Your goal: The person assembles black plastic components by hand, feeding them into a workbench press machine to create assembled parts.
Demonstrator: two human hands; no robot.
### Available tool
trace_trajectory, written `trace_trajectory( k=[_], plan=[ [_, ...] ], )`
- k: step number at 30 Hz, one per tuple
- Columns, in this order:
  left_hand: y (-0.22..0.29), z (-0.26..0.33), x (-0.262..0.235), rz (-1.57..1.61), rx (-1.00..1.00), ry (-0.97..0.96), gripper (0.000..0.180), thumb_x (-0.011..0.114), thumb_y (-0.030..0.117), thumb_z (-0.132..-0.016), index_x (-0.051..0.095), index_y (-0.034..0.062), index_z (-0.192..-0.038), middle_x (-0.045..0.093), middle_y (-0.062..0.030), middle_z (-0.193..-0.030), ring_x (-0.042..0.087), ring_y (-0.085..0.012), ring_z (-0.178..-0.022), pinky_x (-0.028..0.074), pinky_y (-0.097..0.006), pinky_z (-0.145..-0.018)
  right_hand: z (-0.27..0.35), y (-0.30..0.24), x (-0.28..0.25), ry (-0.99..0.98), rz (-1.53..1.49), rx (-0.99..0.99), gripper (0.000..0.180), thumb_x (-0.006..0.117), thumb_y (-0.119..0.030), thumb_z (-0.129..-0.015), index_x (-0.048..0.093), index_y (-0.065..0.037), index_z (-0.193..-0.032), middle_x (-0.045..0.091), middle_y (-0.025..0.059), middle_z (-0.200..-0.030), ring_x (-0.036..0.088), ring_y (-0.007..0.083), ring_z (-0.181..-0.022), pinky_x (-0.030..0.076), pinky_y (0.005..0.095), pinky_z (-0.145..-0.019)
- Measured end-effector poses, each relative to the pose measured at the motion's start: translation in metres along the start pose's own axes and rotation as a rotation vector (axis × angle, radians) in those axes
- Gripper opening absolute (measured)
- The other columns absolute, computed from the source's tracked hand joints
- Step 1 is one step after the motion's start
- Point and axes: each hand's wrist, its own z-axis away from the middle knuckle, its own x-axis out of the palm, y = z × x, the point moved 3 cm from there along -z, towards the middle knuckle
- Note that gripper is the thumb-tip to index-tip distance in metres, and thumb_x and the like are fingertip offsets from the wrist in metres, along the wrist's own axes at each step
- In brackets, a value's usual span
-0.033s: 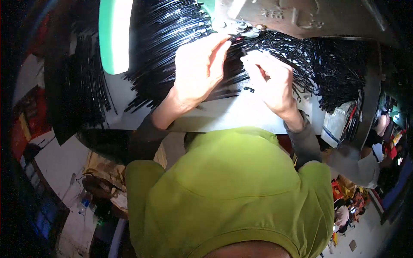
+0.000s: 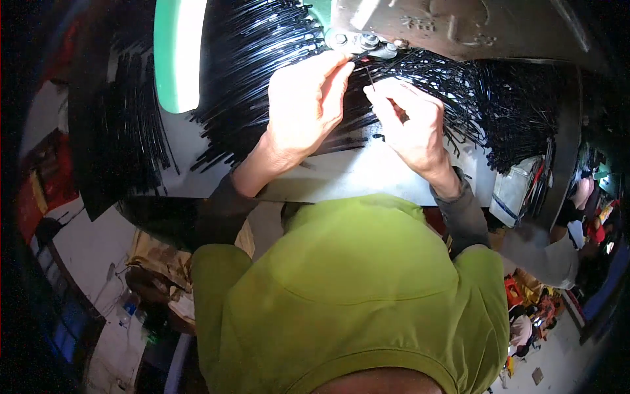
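Note:
My left hand (image 2: 305, 105) lies over a heap of thin black rods (image 2: 256, 59), its fingers held together and its fingertips against a bolted metal fitting (image 2: 364, 43) of a machine. What is under its fingers is hidden. My right hand (image 2: 410, 121) is just right of it and pinches one thin black rod (image 2: 371, 79) between thumb and forefinger, the rod pointing up toward the fitting. Both hands work over a white tabletop (image 2: 367, 171).
A second heap of black rods (image 2: 512, 105) spreads to the right, and more lie at the left (image 2: 141, 131). A green-and-white curved part (image 2: 178, 52) stands at the upper left. The grey machine body (image 2: 459, 26) fills the top. Clutter and another person (image 2: 584, 197) are at the right.

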Motion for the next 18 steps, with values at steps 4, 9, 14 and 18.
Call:
trace_trajectory(
  k=[4, 9, 14, 18],
  plan=[
    [0.002, -0.003, -0.004, -0.013, -0.117, -0.073, 0.014, 0.062, 0.003, -0.082, 0.065, -0.0028, -0.095, 0.064, -0.0133, -0.070, 0.059, -0.0153, -0.055, 0.046, -0.024, -0.053, -0.009, -0.007, 0.007, 0.078, -0.035, 0.036, 0.008, 0.064, -0.001, -0.081, 0.065, 0.003, -0.088, 0.058, 0.0029, -0.064, 0.044, 0.0034, -0.050, 0.035, 0.0186, -0.044],
    [-0.003, 0.000, -0.002, -0.018, -0.178, -0.099, 0.015, 0.062, 0.001, -0.083, 0.064, -0.0051, -0.096, 0.064, -0.0114, -0.070, 0.060, -0.0084, -0.061, 0.047, -0.021, -0.058, -0.008, -0.003, 0.012, 0.057, -0.100, 0.168, 0.009, 0.064, -0.002, -0.081, 0.066, 0.002, -0.090, 0.054, -0.0012, -0.061, 0.040, 0.0001, -0.048, 0.032, 0.0169, -0.043],
    [-0.003, -0.001, 0.001, -0.098, -0.051, -0.062, 0.016, 0.064, 0.000, -0.081, 0.064, -0.0017, -0.097, 0.065, -0.0121, -0.074, 0.063, -0.0137, -0.063, 0.049, -0.023, -0.059, -0.009, -0.001, 0.012, 0.041, -0.111, 0.215, 0.011, 0.064, -0.007, -0.082, 0.065, 0.000, -0.091, 0.056, -0.0002, -0.058, 0.048, 0.0015, -0.049, 0.040, 0.0185, -0.045],
    [-0.006, 0.002, 0.007, -0.200, -0.002, -0.040, 0.014, 0.067, 0.000, -0.078, 0.064, -0.0001, -0.093, 0.066, -0.0132, -0.077, 0.065, -0.0195, -0.065, 0.050, -0.025, -0.060, -0.009, 0.002, 0.012, 0.036, -0.298, 0.317, 0.010, 0.063, -0.007, -0.084, 0.065, 0.000, -0.092, 0.057, -0.0032, -0.061, 0.048, 0.0006, -0.052, 0.039, 0.0164, -0.046]
  ],
)
